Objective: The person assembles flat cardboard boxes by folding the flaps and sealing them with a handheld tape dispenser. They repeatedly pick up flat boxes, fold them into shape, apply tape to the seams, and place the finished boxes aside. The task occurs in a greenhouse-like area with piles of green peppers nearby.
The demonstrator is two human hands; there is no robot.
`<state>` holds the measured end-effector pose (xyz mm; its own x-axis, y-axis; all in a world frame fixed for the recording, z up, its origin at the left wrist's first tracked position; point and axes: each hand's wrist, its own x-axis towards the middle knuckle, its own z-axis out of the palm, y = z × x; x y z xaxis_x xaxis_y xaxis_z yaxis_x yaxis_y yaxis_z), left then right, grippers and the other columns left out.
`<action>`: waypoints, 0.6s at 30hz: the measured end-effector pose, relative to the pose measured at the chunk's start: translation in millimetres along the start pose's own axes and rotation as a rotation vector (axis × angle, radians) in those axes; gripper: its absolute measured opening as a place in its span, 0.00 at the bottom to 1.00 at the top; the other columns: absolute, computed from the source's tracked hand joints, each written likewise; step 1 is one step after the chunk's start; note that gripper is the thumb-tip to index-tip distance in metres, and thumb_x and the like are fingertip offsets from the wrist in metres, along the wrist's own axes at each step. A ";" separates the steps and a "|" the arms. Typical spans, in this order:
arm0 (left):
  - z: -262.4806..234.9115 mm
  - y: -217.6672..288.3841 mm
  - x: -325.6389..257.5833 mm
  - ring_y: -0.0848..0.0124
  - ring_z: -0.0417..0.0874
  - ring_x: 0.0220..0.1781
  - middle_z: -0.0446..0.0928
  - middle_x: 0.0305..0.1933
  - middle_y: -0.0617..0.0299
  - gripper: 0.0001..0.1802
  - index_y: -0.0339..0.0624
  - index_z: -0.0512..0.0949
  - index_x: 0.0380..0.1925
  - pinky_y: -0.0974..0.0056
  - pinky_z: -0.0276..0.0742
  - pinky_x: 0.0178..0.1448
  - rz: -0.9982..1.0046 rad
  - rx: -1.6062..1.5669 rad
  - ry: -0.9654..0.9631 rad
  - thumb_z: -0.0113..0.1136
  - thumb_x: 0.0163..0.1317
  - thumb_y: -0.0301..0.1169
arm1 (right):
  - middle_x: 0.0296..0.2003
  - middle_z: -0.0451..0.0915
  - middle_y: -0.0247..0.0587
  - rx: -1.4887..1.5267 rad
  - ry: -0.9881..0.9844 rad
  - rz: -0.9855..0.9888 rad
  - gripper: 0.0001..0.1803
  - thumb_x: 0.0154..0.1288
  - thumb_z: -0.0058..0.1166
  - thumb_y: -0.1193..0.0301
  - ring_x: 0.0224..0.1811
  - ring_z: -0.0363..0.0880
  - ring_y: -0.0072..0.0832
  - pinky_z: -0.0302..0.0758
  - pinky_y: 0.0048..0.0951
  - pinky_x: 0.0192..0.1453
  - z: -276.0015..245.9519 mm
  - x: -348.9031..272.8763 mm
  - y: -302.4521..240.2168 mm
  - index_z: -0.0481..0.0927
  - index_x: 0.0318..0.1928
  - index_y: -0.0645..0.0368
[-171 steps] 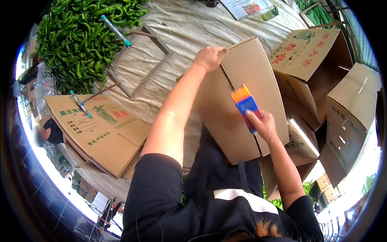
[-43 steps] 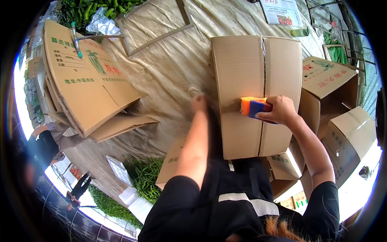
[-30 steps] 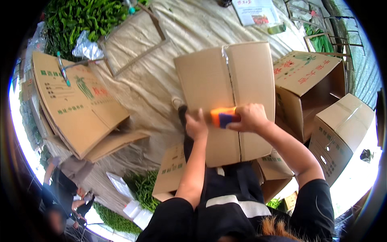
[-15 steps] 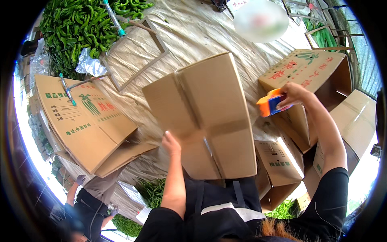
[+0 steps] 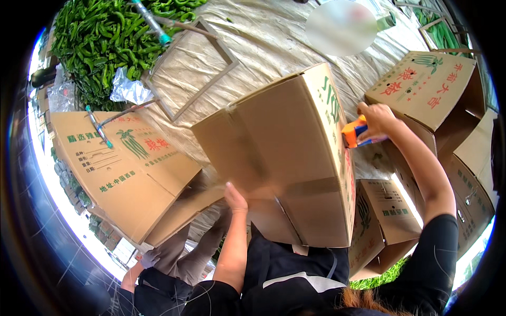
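Observation:
A brown cardboard box (image 5: 263, 168), with strips of tape across its facing side, stands tilted before my body. My left hand (image 5: 235, 200) holds its lower left edge; the thumb shows, while the other fingers are hidden by the box. In my right hand (image 5: 378, 122) is an orange and blue tape dispenser (image 5: 349, 134). Its orange head meets the box's printed right side, near the upper part, and my fingers wrap round its body.
A printed box (image 5: 121, 174) lies at left, near a person's gloved hand (image 5: 150, 258). More boxes (image 5: 421, 87) stand at right. Green peppers (image 5: 100, 42) are heaped at the far left, beside a wooden frame (image 5: 232, 63). A wrinkled pale sheet (image 5: 263, 37) spreads beneath.
The box has turned, so its printed right side now shows. My right hand has brought the tape dispenser from apart to against that side. The person at lower left has moved closer.

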<state>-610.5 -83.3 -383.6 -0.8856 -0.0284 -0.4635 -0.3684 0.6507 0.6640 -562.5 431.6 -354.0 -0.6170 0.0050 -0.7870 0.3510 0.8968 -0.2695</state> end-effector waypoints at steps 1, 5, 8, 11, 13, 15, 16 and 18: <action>-0.9 -0.1 -2.1 0.66 0.74 0.34 0.76 0.31 0.57 0.35 0.28 0.74 0.32 0.60 0.71 0.40 0.005 0.032 0.056 0.31 0.74 0.52 | 0.33 0.81 0.47 -0.064 0.066 0.049 0.51 0.37 0.72 0.46 0.39 0.80 0.45 0.73 0.42 0.46 0.6 -16.7 -20.1 0.63 0.59 0.56; 1.1 -11.5 -6.4 0.53 0.70 0.24 0.71 0.21 0.43 0.30 0.30 0.70 0.23 0.51 0.63 0.31 0.003 0.242 0.084 0.38 0.72 0.47 | 0.28 0.81 0.48 0.003 0.234 0.220 0.27 0.48 0.65 0.59 0.37 0.82 0.47 0.76 0.45 0.42 9.6 -50.2 -80.6 0.70 0.44 0.61; 23.0 17.4 -17.1 0.45 0.73 0.27 0.73 0.24 0.38 0.30 0.29 0.70 0.22 0.48 0.67 0.34 0.027 0.127 0.186 0.41 0.71 0.48 | 0.31 0.82 0.48 -0.015 0.231 0.321 0.23 0.48 0.64 0.60 0.39 0.81 0.46 0.77 0.44 0.44 17.1 -41.6 -68.2 0.74 0.40 0.61; 41.2 40.8 -29.8 0.43 0.77 0.35 0.77 0.33 0.39 0.29 0.29 0.75 0.34 0.49 0.71 0.41 -0.034 0.137 -0.005 0.43 0.70 0.51 | 0.33 0.83 0.47 -0.092 0.318 0.447 0.10 0.53 0.59 0.65 0.40 0.83 0.43 0.79 0.40 0.43 58.1 -29.0 -27.4 0.79 0.33 0.58; 56.0 62.6 -42.2 0.43 0.79 0.42 0.79 0.39 0.40 0.30 0.33 0.76 0.43 0.50 0.74 0.46 0.022 0.059 0.001 0.44 0.68 0.53 | 0.36 0.84 0.49 -0.094 0.283 0.428 0.11 0.60 0.48 0.68 0.41 0.84 0.43 0.80 0.40 0.43 76.7 -15.7 13.0 0.84 0.31 0.56; 61.1 62.6 -47.2 0.44 0.80 0.48 0.79 0.43 0.40 0.31 0.35 0.75 0.48 0.52 0.75 0.50 -0.041 0.043 -0.002 0.45 0.67 0.55 | 0.37 0.84 0.50 -0.066 0.287 0.470 0.13 0.60 0.48 0.66 0.41 0.84 0.43 0.80 0.40 0.44 66.2 -7.6 10.7 0.85 0.32 0.57; 61.5 65.5 -46.8 0.45 0.79 0.50 0.79 0.44 0.40 0.32 0.36 0.75 0.50 0.52 0.76 0.51 -0.090 0.034 -0.017 0.45 0.66 0.57 | 0.37 0.84 0.50 -0.085 0.266 0.421 0.13 0.60 0.48 0.66 0.41 0.84 0.44 0.80 0.40 0.43 63.3 -4.0 17.7 0.85 0.32 0.57; 56.4 66.1 -44.1 0.47 0.80 0.48 0.80 0.41 0.43 0.33 0.37 0.76 0.47 0.52 0.75 0.50 -0.045 0.003 0.011 0.44 0.66 0.59 | 0.36 0.84 0.48 -0.081 0.298 0.409 0.13 0.60 0.48 0.66 0.41 0.84 0.42 0.81 0.39 0.43 75.9 15.2 26.9 0.85 0.32 0.57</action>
<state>-579.8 3.8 -352.4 -0.8714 -0.0658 -0.4861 -0.4067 0.6511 0.6408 -509.0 422.2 -415.3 -0.6187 0.4777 -0.6237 0.5569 0.8266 0.0807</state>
